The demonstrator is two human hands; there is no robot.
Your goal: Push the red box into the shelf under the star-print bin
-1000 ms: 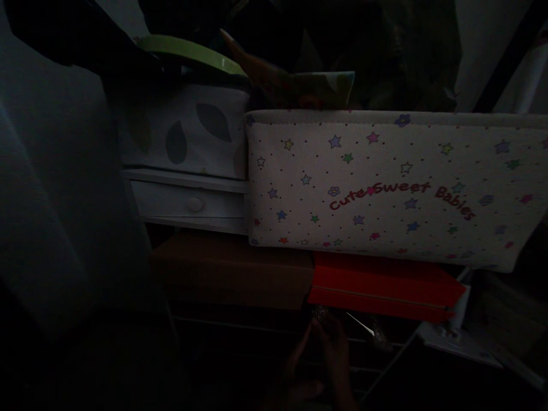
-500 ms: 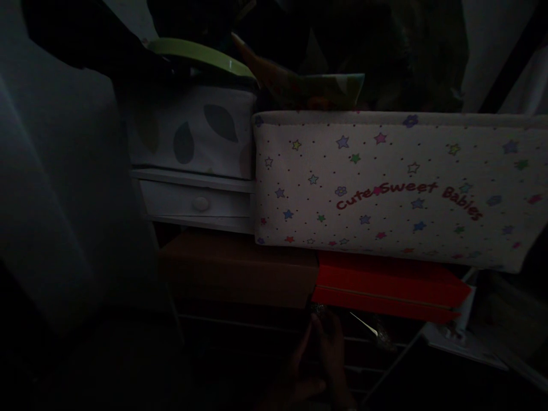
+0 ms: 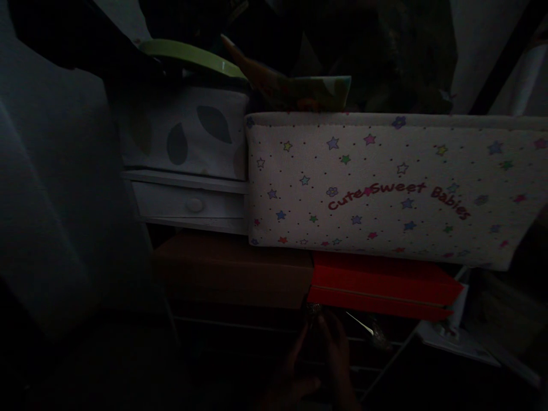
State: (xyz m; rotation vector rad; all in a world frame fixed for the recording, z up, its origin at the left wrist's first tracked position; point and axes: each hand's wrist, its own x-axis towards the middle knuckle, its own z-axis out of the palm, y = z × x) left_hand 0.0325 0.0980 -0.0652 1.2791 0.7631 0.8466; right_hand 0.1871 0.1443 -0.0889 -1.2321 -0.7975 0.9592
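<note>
The scene is very dark. My left hand (image 3: 291,371) and my right hand (image 3: 338,357) are raised close together at the bottom centre, just below a red box (image 3: 381,285). Their fingertips meet around a small glittery thing (image 3: 314,310) at the box's lower left corner. The fingers look curled in a pinch, but what they hold is too dim to name. A thin bright sliver (image 3: 362,325) shows just right of my right hand.
A white fabric bin with stars and the words "Cute Sweet Babies" (image 3: 385,188) sits on the red box. A brown box (image 3: 231,268), a small white drawer (image 3: 188,202), a leaf-print box (image 3: 184,131) and a green lid (image 3: 192,54) stack at left. A pale wall (image 3: 51,200) closes the left side.
Both hands stay together under the red box; the fingertips have crept slightly up toward the glittery thing. The view shifted a little right, then back left.
</note>
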